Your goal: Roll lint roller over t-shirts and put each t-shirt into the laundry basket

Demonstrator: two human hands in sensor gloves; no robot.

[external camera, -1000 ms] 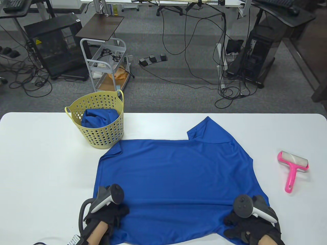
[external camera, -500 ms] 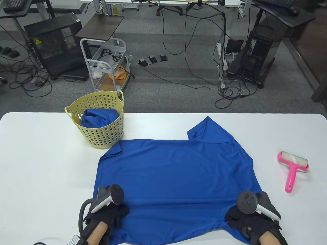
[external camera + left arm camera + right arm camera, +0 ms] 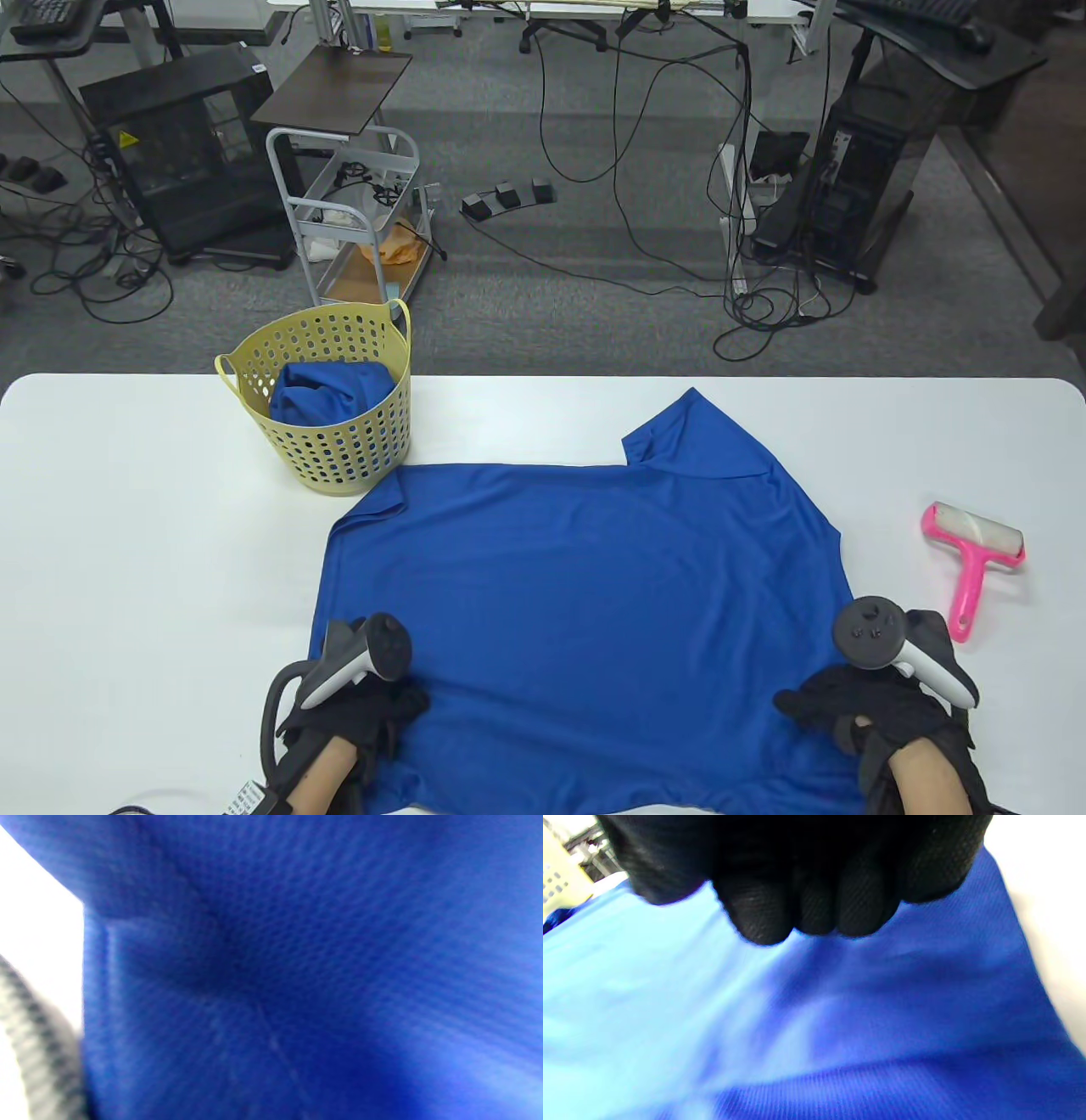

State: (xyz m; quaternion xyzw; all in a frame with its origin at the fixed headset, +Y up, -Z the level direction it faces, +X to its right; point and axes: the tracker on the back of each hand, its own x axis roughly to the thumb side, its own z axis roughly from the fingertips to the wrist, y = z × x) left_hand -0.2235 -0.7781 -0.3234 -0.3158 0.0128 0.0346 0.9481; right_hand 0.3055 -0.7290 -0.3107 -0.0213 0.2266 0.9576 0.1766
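Hands [image 3: 874, 722] | right wrist view: right curled, gripping t-shirt [image 3: 585, 611] | left grip indiscernible

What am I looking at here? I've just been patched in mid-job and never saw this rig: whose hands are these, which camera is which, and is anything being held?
There is no robot: a person in black sensor gloves works at a white table, with a tracker strapped to the back of each hand. The big picture looks down from above; the two blurry ones come from cameras on the wrists. A blue t-shirt lies spread flat. The left hand rests on its near left corner; whether it grips is unclear. The right hand is at the near right corner, fingers curled at the cloth. A pink lint roller lies untouched to the right. The yellow laundry basket already holds another blue garment.
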